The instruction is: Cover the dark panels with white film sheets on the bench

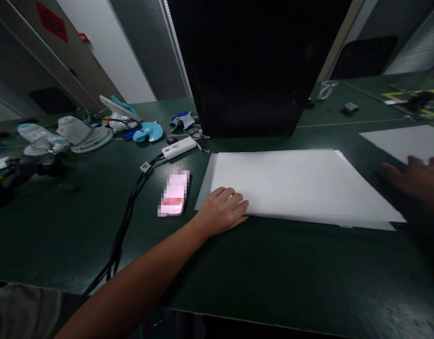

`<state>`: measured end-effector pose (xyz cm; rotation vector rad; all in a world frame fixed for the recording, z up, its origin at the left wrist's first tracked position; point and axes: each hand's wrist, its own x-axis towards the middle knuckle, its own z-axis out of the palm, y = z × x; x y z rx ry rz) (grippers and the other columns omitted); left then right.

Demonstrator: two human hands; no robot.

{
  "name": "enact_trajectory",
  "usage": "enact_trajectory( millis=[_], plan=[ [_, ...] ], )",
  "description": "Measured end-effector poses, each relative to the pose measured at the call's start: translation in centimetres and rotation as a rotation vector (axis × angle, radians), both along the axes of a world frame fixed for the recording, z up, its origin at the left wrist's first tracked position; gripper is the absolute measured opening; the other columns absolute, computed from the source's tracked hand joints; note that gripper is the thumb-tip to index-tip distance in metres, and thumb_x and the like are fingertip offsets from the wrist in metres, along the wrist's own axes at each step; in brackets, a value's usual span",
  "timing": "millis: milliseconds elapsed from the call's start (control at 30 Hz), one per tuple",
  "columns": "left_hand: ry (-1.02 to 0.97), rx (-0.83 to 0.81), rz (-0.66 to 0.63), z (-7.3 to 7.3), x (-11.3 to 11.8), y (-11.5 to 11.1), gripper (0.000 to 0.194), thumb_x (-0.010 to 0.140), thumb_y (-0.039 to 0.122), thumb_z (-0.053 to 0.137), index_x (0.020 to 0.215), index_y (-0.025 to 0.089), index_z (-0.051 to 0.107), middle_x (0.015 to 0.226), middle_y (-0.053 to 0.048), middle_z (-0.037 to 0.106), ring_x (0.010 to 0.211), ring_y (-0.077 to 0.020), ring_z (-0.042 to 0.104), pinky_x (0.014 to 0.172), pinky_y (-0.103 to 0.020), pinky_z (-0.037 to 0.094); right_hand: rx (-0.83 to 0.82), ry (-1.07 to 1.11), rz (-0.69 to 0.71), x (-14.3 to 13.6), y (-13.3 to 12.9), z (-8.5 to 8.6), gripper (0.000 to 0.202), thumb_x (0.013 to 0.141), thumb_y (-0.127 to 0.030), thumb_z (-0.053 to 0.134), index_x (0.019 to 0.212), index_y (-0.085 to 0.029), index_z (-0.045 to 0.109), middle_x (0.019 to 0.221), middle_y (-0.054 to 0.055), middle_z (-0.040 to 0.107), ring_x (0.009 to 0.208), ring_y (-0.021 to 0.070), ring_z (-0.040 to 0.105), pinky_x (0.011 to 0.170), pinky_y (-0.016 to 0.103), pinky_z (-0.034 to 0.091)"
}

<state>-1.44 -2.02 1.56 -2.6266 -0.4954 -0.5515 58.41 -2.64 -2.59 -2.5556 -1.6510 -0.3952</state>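
Observation:
A stack of large white sheets (290, 186) lies on the dark green table in front of me, its edges slightly uneven. My left hand (223, 211) rests on the stack's near left corner, fingers bent over the paper and close together; whether it pinches the edge is hidden. At the far right, my right hand (420, 181) is blurred, with its fingers spread over the near edge of another white sheet (411, 142). Whether it touches that sheet cannot be made out.
A phone (174, 194) lies left of the stack. Behind it, a white power bank (179, 148) joins black cables (126, 216). White fan parts (91, 140) and a blue piece (148, 132) sit at the back left. A large black panel (252, 70) stands behind the stack.

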Motion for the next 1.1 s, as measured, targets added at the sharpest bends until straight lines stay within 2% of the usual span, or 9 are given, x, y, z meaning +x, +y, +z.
enact_trajectory(
  millis=[67, 167, 267, 367, 467, 767, 833, 967, 1100],
  plan=[
    [-0.021, 0.028, -0.017, 0.1, 0.1, -0.2, 0.025, 0.101, 0.039, 0.063, 0.109, 0.016, 0.069, 0.103, -0.008, 0.073, 0.093, -0.0234, 0.067, 0.079, -0.037, 0.054, 0.025, 0.024, 0.139, -4.2, -0.4, 1.7, 0.093, 0.097, -0.076, 0.026, 0.154, -0.005, 0.047, 0.153, 0.031, 0.039, 0.149, 0.0422, 0.031, 0.115, 0.064, 0.032],
    [-0.047, 0.057, -0.036, 0.2, 0.1, -0.4, 0.020, 0.102, 0.033, 0.062, 0.109, 0.016, 0.069, 0.103, -0.007, 0.073, 0.092, -0.0220, 0.068, 0.078, -0.036, 0.055, -0.076, 0.150, 0.524, -10.8, -1.1, 3.4, 0.077, 0.100, -0.066, 0.035, 0.161, -0.020, 0.040, 0.167, 0.013, 0.027, 0.157, 0.0300, 0.023, 0.128, 0.050, 0.028],
    [-0.077, 0.072, -0.054, 0.2, 0.2, -0.6, 0.017, 0.102, 0.031, 0.062, 0.107, 0.016, 0.069, 0.101, -0.006, 0.074, 0.089, -0.0205, 0.068, 0.077, -0.034, 0.056, -0.276, 0.231, 0.889, -16.7, -2.6, 3.8, 0.085, 0.092, -0.069, 0.052, 0.166, -0.037, 0.027, 0.172, 0.002, 0.012, 0.159, 0.0339, 0.015, 0.128, 0.060, 0.025],
    [-0.077, 0.060, -0.050, 0.2, 0.2, -0.6, 0.015, 0.102, 0.030, 0.061, 0.105, 0.017, 0.069, 0.099, -0.005, 0.074, 0.089, -0.0192, 0.069, 0.076, -0.034, 0.056, -0.374, 0.258, 1.084, -20.3, -3.8, 3.6, 0.096, 0.085, -0.070, 0.063, 0.166, -0.044, 0.019, 0.172, -0.002, 0.010, 0.159, 0.0370, 0.012, 0.127, 0.067, 0.019],
    [-0.084, 0.055, -0.062, 0.1, 0.2, -0.5, 0.012, 0.102, 0.028, 0.063, 0.106, 0.018, 0.069, 0.100, -0.005, 0.074, 0.089, -0.0186, 0.069, 0.077, -0.033, 0.057, -0.385, 0.306, 1.111, -20.9, -3.7, 3.4, 0.083, 0.089, -0.064, 0.061, 0.163, -0.046, 0.027, 0.170, -0.003, 0.015, 0.158, 0.0344, 0.018, 0.128, 0.066, 0.018],
    [-0.095, 0.004, -0.031, -0.3, 0.1, -0.4, 0.020, 0.099, 0.035, 0.068, 0.108, 0.018, 0.069, 0.104, -0.006, 0.076, 0.094, -0.0213, 0.071, 0.078, -0.035, 0.058, -0.444, 0.292, 1.036, -16.6, -2.9, 3.5, 0.069, 0.095, -0.054, 0.056, 0.161, -0.043, 0.036, 0.169, -0.002, 0.021, 0.155, 0.0333, 0.026, 0.125, 0.066, 0.027],
    [-0.097, -0.046, 0.039, -0.5, 0.0, -0.6, 0.028, 0.095, 0.039, 0.071, 0.114, 0.018, 0.068, 0.111, -0.009, 0.076, 0.101, -0.0248, 0.071, 0.082, -0.038, 0.059, -0.420, 0.308, 1.034, -16.5, -3.0, 3.5, 0.068, 0.095, -0.054, 0.057, 0.160, -0.043, 0.039, 0.168, -0.002, 0.023, 0.155, 0.0334, 0.028, 0.125, 0.066, 0.028],
    [-0.147, -0.151, 0.273, -0.7, 0.1, -0.9, 0.062, 0.081, 0.050, 0.082, 0.130, 0.018, 0.064, 0.131, -0.017, 0.070, 0.121, -0.0375, 0.066, 0.092, -0.051, 0.060, -0.401, 0.354, 1.033, -17.0, -3.1, 3.8, 0.066, 0.094, -0.054, 0.057, 0.157, -0.045, 0.042, 0.167, -0.004, 0.026, 0.154, 0.0341, 0.030, 0.124, 0.068, 0.028],
    [-0.144, -0.250, 0.413, -0.7, 0.2, -1.2, 0.080, 0.076, 0.055, 0.085, 0.141, 0.018, 0.056, 0.141, -0.020, 0.064, 0.121, -0.0397, 0.066, 0.086, -0.050, 0.063, -0.395, 0.378, 1.034, -18.0, -3.2, 4.0, 0.066, 0.093, -0.057, 0.058, 0.156, -0.046, 0.044, 0.167, -0.005, 0.026, 0.154, 0.0347, 0.029, 0.125, 0.069, 0.026]
  ],
)
